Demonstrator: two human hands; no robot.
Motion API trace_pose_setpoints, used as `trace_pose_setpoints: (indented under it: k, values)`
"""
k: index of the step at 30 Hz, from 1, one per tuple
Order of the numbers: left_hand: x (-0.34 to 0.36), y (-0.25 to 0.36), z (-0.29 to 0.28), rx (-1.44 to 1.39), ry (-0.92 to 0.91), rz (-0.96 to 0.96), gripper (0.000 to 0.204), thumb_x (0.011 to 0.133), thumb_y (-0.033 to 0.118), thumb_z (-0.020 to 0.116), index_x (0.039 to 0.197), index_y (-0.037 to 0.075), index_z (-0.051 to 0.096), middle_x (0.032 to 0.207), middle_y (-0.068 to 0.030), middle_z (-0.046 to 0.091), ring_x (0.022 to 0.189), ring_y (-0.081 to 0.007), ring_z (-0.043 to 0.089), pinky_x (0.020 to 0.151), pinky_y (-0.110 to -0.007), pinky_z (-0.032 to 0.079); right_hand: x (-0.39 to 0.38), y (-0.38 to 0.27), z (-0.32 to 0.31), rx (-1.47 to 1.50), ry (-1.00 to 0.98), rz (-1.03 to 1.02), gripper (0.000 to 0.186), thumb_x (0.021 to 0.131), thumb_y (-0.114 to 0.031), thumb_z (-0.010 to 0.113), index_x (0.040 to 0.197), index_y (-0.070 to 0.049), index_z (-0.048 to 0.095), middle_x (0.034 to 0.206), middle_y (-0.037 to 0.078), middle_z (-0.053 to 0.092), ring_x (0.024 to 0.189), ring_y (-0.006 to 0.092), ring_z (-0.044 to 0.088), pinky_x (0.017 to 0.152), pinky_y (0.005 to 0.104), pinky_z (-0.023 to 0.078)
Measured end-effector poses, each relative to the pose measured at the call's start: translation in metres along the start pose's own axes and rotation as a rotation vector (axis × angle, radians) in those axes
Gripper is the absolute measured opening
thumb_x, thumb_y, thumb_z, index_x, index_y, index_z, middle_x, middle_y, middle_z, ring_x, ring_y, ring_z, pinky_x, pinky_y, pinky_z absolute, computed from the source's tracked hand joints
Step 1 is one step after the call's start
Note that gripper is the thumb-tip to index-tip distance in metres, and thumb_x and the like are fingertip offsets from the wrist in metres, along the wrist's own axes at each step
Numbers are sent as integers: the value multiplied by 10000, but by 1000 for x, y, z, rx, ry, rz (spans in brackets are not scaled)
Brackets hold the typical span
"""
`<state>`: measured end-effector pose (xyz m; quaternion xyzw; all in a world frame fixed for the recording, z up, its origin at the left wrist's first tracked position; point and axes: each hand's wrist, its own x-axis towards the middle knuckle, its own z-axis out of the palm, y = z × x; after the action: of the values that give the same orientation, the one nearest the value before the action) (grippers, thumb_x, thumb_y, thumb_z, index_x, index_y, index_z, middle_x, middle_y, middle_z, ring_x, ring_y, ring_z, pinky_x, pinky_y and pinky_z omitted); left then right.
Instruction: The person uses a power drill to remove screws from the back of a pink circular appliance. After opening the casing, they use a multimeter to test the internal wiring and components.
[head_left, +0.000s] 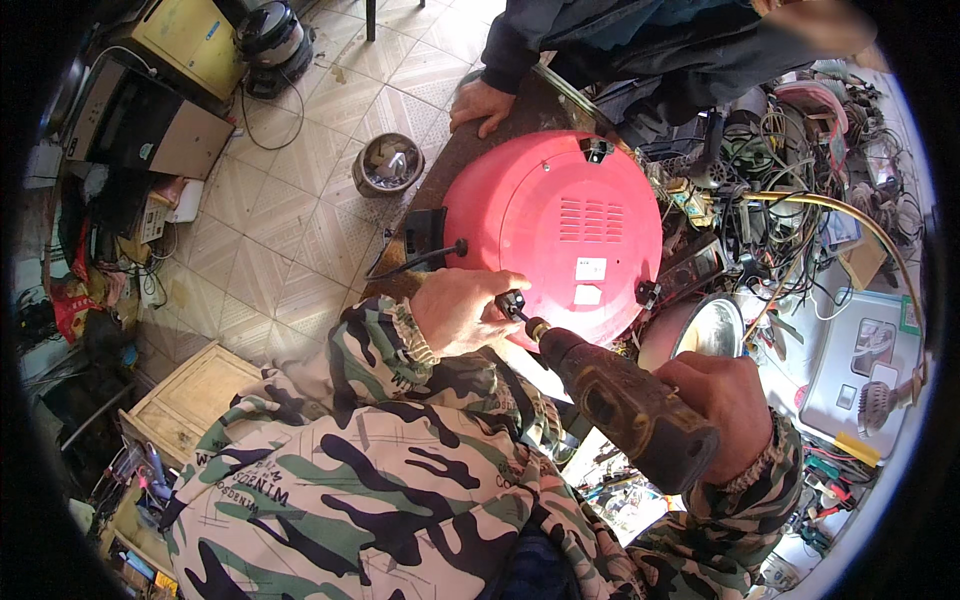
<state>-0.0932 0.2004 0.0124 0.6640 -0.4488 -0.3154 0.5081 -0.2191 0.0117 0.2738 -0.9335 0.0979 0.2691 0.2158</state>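
Note:
A round red-pink appliance (520, 215) lies with its vented underside up on the bench. My left hand (455, 308) is at its near edge, fingers closed on a small black foot (511, 303). My right hand (725, 405) is wrapped round the grip of a worn, dark cordless drill (625, 395). The drill's bit points at the black foot and appears to meet it. Similar black feet (597, 150) sit at the appliance's far and right edges. A black cord (425, 258) comes out of its left side.
Another person's hand (482, 107) rests on the bench edge at the far side. Tangled cables and parts (770, 150) crowd the right. A metal bowl (710, 328) stands beside the appliance, a pot (388, 165) on the tiled floor, and a grey case (865, 365) at far right.

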Motion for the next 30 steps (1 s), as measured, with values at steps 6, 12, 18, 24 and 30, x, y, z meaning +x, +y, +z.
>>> trace_pose_setpoints:
  k: [6, 12, 18, 24, 30]
  values:
    - [13, 2, -22, 272, -231, 35, 310, 832, 193, 776, 1117, 132, 668, 790, -69, 729, 727, -258, 735, 638, -376, 569, -1, -1, -2, 45, -2, 24, 286, 733, -298, 762, 878, -65, 680, 775, 131, 664, 687, 369, 677, 604, 439, 531]
    - [26, 8, -29, 362, -343, 40, 267, 822, 236, 785, 1051, 154, 675, 765, -69, 721, 716, -278, 724, 631, -405, 559, -4, 2, -3, 57, 9, 18, 286, 739, -285, 757, 906, -62, 692, 781, 128, 671, 677, 362, 683, 603, 427, 538]
    - [31, 7, -31, 354, -362, 66, 246, 822, 258, 794, 1022, 165, 686, 764, -81, 708, 711, -302, 710, 625, -418, 548, -6, 7, -3, 108, 21, 32, 298, 750, -293, 757, 918, -55, 694, 788, 131, 674, 686, 359, 690, 607, 411, 542]
    - [36, 6, -32, 338, -404, 71, 189, 829, 243, 786, 985, 164, 712, 783, -74, 716, 730, -301, 710, 640, -420, 551, -7, 13, -3, 134, -9, 45, 326, 757, -302, 754, 944, -41, 698, 795, 132, 675, 715, 356, 697, 628, 409, 547]
    - [41, -2, -32, 288, -395, 136, 163, 837, 218, 778, 983, 152, 750, 853, -74, 739, 794, -289, 718, 693, -400, 564, -9, 33, 4, 265, 46, -47, 426, 708, -308, 796, 1023, -32, 714, 829, 135, 692, 731, 347, 705, 644, 391, 546]
